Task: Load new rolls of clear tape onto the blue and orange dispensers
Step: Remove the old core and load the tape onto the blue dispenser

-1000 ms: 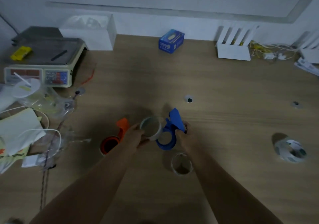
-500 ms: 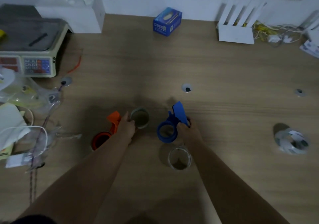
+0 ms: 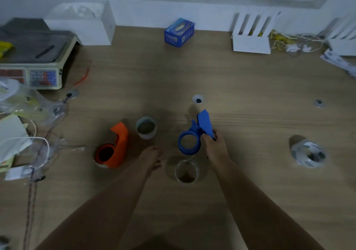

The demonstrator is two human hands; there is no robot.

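Observation:
My right hand point(image 3: 214, 145) grips the handle of the blue dispenser point(image 3: 193, 136), whose empty ring hangs just above the table. A clear tape roll point(image 3: 186, 170) stands on the table right below that ring. Resting on the table, my left hand point(image 3: 151, 158) holds nothing, fingers loosely apart. A grey-white empty core point(image 3: 146, 127) stands apart from it, farther back. The orange dispenser point(image 3: 113, 149) lies on its side to the left, a tape roll around its drum.
Another clear tape roll point(image 3: 308, 154) lies at the right. A weighing scale point(image 3: 32, 57), plastic bags and cables point(image 3: 28, 134) crowd the left edge. A blue box point(image 3: 179, 32) and white racks point(image 3: 251, 36) stand along the back wall.
My left hand set the grey-white core down on the table beside the orange dispenser, let go and drew back toward me. My right hand kept hold of the blue dispenser.

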